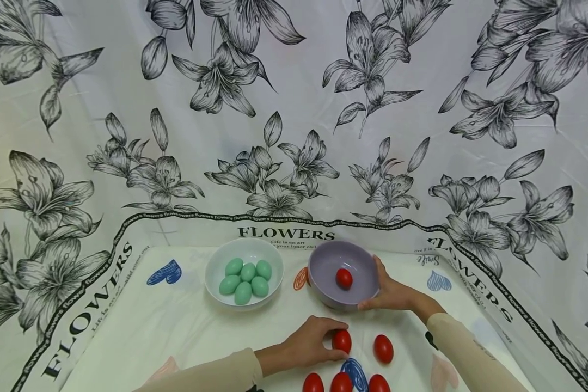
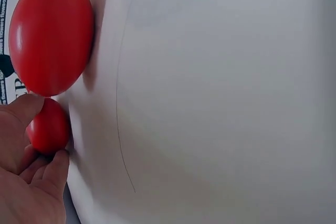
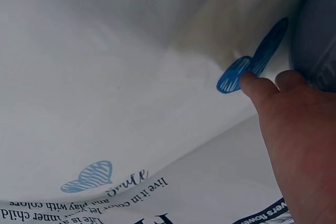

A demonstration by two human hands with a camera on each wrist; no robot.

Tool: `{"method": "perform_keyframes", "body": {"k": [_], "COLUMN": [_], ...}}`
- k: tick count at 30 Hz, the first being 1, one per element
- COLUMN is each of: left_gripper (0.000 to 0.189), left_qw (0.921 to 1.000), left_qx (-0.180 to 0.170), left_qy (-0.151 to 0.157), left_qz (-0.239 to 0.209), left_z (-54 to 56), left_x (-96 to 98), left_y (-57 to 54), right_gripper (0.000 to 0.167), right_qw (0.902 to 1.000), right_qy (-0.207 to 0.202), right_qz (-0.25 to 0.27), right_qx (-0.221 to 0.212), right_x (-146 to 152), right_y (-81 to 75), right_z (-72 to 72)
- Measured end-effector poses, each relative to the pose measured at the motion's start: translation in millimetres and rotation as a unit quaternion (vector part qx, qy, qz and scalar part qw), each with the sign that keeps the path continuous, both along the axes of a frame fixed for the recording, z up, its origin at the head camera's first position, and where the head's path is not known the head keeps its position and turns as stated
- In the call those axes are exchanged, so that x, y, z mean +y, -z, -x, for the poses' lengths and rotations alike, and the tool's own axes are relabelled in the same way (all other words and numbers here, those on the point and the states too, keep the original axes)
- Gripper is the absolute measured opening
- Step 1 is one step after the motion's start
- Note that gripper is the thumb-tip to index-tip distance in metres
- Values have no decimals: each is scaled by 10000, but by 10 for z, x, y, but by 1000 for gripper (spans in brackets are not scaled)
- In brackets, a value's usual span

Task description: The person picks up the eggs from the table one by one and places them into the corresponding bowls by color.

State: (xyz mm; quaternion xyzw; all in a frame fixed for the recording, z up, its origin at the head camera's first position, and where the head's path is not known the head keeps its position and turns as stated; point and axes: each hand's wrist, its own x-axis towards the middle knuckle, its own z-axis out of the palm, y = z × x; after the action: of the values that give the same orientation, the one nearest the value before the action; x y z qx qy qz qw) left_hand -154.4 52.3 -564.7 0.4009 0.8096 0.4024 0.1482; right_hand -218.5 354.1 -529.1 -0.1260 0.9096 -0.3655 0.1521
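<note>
My left hand pinches a red egg between thumb and fingers, low over the cloth in front of the purple bowl. The left wrist view shows the thumb and fingertips on either side of this egg. My right hand holds the right side of the purple bowl, thumb toward the front and fingers up by the rim. Inside that bowl lies one red egg. In the right wrist view, the bowl's outer wall shows only at the edge, beside the right hand.
A white bowl with several green eggs stands left of the purple one. Another red egg lies right of my left hand, and three more, including one red egg, line the near edge. A flower-printed cloth covers everything.
</note>
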Motion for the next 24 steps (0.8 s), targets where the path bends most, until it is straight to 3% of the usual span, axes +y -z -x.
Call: {"method": "perform_keyframes", "body": {"k": [4,7,11,13,19,24], "left_gripper": [63,62,62,61,65,59], "left_qw": [9993,9975,9904,9865,9764,9729], "left_qx": [-337,-405,-147,101,977,1199], "left_qy": [36,158,236,123,-522,-805], "left_qz": [-137,-565,-1354,-1630,-1855,-1808], "left_z": [-49,-71,-56,-19,250,531], "left_x": [2,20,60,67,72,79], "left_y": [-60,-145,-288,-363,-580,-659], "right_gripper": [149,149,150,151,151,150], "right_qw": [10000,10000,10000,10000,10000,10000], "right_qy": [23,1,-16,12,40,1], "right_qz": [3,-24,14,1,-59,26], "right_qx": [-21,18,32,-3,-54,-89], "right_x": [-6,0,18,22,27,2], "right_y": [12,22,24,20,7,17], "right_z": [-9,-8,5,11,8,-20]}}
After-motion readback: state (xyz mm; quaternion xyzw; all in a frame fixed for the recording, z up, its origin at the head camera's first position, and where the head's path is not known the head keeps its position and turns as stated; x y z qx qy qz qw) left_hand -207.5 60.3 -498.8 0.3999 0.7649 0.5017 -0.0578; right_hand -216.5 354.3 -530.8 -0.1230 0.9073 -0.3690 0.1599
